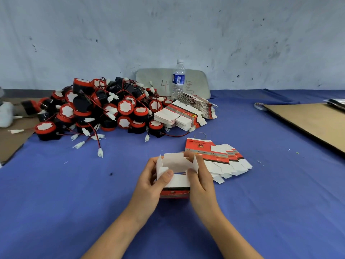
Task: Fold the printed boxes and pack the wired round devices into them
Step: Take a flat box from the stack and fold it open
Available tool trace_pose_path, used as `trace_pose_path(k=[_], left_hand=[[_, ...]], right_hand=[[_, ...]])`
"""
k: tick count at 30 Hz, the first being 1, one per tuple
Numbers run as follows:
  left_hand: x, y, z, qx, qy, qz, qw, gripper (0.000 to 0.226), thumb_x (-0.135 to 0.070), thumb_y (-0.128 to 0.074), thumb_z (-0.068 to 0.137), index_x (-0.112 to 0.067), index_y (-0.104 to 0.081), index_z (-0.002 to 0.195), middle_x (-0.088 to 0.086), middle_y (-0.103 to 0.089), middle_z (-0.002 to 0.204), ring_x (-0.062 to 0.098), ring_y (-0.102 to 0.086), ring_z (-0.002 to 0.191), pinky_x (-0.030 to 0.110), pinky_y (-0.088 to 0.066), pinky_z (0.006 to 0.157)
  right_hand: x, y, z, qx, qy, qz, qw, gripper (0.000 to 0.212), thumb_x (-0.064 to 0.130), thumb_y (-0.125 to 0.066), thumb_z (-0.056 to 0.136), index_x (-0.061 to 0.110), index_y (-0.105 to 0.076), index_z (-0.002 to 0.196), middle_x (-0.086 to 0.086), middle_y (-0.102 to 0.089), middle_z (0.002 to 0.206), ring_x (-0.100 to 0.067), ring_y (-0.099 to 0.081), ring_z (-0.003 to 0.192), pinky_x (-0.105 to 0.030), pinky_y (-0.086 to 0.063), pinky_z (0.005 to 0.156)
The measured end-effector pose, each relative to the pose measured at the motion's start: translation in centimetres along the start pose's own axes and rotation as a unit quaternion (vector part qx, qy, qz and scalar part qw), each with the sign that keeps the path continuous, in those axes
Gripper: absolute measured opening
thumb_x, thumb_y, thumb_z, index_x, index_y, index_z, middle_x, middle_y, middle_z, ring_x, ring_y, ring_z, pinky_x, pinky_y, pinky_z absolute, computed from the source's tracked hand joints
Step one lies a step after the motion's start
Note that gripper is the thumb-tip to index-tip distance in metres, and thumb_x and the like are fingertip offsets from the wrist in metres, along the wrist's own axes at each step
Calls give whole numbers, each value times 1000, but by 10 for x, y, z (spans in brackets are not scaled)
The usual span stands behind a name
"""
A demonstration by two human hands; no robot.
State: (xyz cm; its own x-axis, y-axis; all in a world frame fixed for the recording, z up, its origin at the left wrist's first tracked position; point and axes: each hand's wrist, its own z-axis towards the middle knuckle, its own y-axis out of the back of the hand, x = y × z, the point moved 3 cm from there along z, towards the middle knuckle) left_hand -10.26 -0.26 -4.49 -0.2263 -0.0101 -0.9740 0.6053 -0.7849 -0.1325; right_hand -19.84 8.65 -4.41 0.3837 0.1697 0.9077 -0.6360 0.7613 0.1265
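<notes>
Both my hands hold one printed box point(176, 181) above the blue table point(74, 193), its white flaps standing open at the top. My left hand point(151, 184) grips its left side with the thumb on a side flap. My right hand point(200, 181) grips the right side, thumb on the near wall. A fan of flat red-and-white boxes point(220, 157) lies just right of my hands. A big heap of wired round devices point(97, 109), black with red rims and white plugs, sits at the back left.
More flat box stacks point(186, 113) lie beside the heap. A water bottle point(178, 79) stands behind them against a grey board point(197, 81). Brown cardboard sheets lie at the right point(313, 122) and far left point(11, 139). A tape roll point(260, 106) lies near the right one.
</notes>
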Motion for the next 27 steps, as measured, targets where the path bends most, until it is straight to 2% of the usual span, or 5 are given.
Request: trace_pose_path(k=[7,11,16,23,27], left_hand=[[3,5,-2,-46,-2,44,998,46,1,-57,91,-43,-48,98,-12,-62,85,16,-57,73,28,-51,64],[2,5,-4,-80,-37,58,994,41,5,-55,91,-32,-42,100,-6,-59,86,7,-55,67,19,-47,56],[-4,5,-2,-80,-79,60,992,36,12,-50,90,-23,-42,96,-14,-67,110,6,-63,89,21,-51,65],[-1,10,-7,-137,-181,175,958,34,-17,-61,92,-37,-57,119,-21,-62,124,7,-58,118,24,-48,95],[-3,12,-3,-96,-225,256,935,47,-50,-58,89,-33,-50,132,-12,-48,142,-5,-43,130,11,-37,102]], right_hand=[[1,0,-2,-17,4,35,999,58,-9,-42,87,47,-47,104,13,-59,99,-7,-57,89,-21,-46,75],[9,1,-3,-53,54,7,997,36,15,-53,88,50,-45,92,21,-62,96,-6,-59,90,-15,-45,79],[7,0,-3,-57,45,30,997,14,38,-64,78,36,-56,90,16,-65,89,-10,-63,89,-15,-47,80],[8,-1,1,-29,25,-4,999,10,39,-68,75,33,-68,83,18,-66,101,-9,-62,101,-19,-48,81],[2,1,3,-45,8,-3,999,17,10,-59,93,16,-72,85,12,-67,96,-8,-62,94,-15,-44,76]])
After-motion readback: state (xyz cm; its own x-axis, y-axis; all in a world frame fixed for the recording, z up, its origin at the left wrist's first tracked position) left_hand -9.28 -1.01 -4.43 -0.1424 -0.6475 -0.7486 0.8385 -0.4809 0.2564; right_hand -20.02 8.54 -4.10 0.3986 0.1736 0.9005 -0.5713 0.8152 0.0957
